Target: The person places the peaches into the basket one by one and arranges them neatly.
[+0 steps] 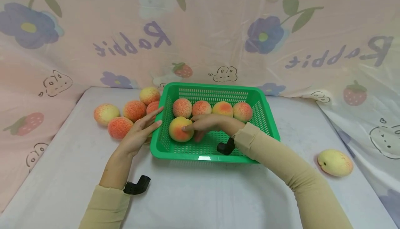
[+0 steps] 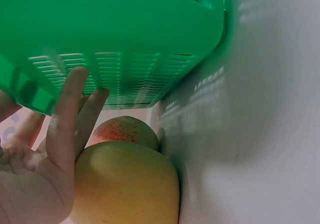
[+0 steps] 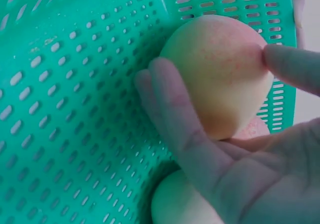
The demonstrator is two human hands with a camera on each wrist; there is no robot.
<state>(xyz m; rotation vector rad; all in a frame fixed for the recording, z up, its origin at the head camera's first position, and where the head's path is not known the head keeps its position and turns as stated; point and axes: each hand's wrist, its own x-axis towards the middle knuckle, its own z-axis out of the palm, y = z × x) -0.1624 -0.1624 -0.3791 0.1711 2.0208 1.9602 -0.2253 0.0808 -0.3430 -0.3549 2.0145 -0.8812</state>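
Note:
A green basket (image 1: pixel 215 158) with slotted walls stands on the table. My right hand (image 1: pixel 210 122) reaches into it and holds a yellow-orange peach (image 1: pixel 180 132) at the front left corner. In the right wrist view the thumb touches one side of this peach (image 3: pixel 220 78), with fingers along the other. A row of several peaches (image 1: pixel 201 108) lies along the basket's back wall. My left hand (image 1: pixel 137 133) is at the basket's left side, fingers extended to its rim and outer wall. A yellowish peach (image 2: pixel 127 184) lies close beside that hand in the left wrist view.
Several red and yellow peaches (image 1: pixel 120 127) lie on the table left of the basket. One pale yellow peach (image 1: pixel 335 163) lies alone near the right edge. A printed cloth (image 1: pixel 200 31) hangs behind the white table (image 1: pixel 203 194).

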